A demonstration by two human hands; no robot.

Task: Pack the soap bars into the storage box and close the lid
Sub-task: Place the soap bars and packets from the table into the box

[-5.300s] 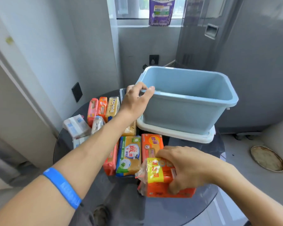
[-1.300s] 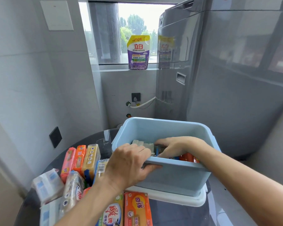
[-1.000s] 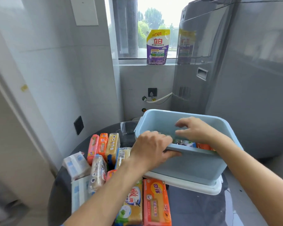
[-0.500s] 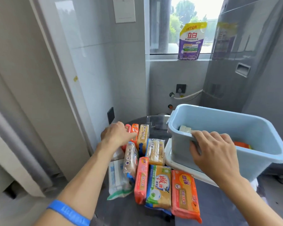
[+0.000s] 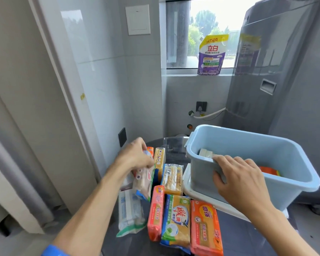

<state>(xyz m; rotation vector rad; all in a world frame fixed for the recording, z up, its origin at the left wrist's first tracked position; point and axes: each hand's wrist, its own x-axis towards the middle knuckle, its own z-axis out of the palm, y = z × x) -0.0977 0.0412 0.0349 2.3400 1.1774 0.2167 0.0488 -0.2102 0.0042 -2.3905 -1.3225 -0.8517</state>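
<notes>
A light blue storage box (image 5: 277, 156) stands open on its white lid (image 5: 187, 189), on a dark round table. Inside it lie pale soap bars (image 5: 205, 152) at the left and an orange pack (image 5: 269, 170) at the right. My right hand (image 5: 235, 174) grips the box's near rim. My left hand (image 5: 135, 156) closes on a clear-wrapped soap pack (image 5: 143, 182) at the left of the pile and tilts it up. Several wrapped soap packs lie beside it: an orange one (image 5: 205, 228), a yellow-green one (image 5: 175, 218), a red one (image 5: 155, 211) and a white one (image 5: 129, 213).
The table (image 5: 235, 237) is small, and its curved edge runs close to the packs. A grey washing machine (image 5: 277, 80) stands behind the box. A purple detergent pouch (image 5: 211, 54) sits on the window sill. Tiled wall and a door frame are at the left.
My right hand left the inside of the box and took hold of its near rim. My left hand let go of the rim, moved left to the pile and gripped a clear-wrapped pack.
</notes>
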